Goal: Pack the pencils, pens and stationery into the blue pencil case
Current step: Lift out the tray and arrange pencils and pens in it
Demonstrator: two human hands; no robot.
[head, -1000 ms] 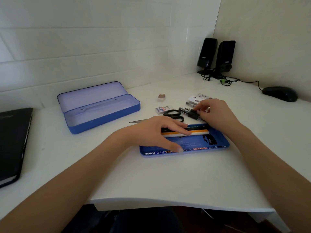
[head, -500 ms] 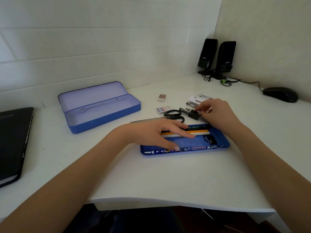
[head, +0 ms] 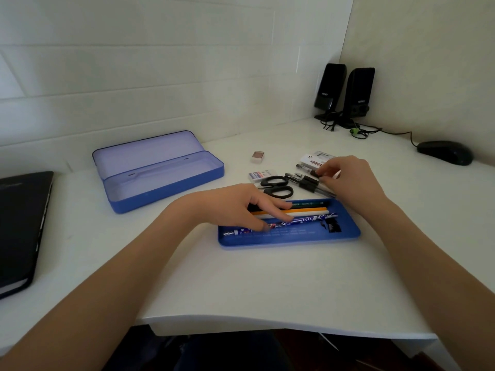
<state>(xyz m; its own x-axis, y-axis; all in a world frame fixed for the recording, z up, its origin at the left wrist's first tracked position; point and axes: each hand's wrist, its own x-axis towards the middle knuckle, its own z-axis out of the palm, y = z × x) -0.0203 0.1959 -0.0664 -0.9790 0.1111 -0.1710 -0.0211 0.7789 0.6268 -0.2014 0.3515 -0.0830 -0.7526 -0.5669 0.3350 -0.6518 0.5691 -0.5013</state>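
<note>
Nearest, low in the frame, two bare forearms reach up over the white desk (head: 267, 285). Just right of centre lies a shallow blue tray (head: 345, 235), holding a patterned blue pen (head: 302, 220), a white pencil (head: 310, 213), an orange pencil (head: 302, 210) and a green pencil (head: 308, 203), all lying side by side along its length. The left hand (head: 235, 207) rests over the tray's left end, fingers straight and released, fingertips touching the patterned pen and the pencils.

Just beyond the tray, black scissors (head: 276, 186) lie beside a bunch of black pens (head: 308, 183). The right hand (head: 351, 180) has its fingertips curled, pinching the end of one of these pens. Past them sit a sticky-note pack (head: 316, 159), a lead box (head: 261, 174) and a small eraser (head: 257, 156).

At centre left the blue case (head: 166, 186) stands open and empty, well apart from the tray, lid back. A black laptop (head: 21, 226) lies at the left edge. In the far upper right corner stand two black speakers (head: 345, 95), with a mouse (head: 444, 152) to their right.
</note>
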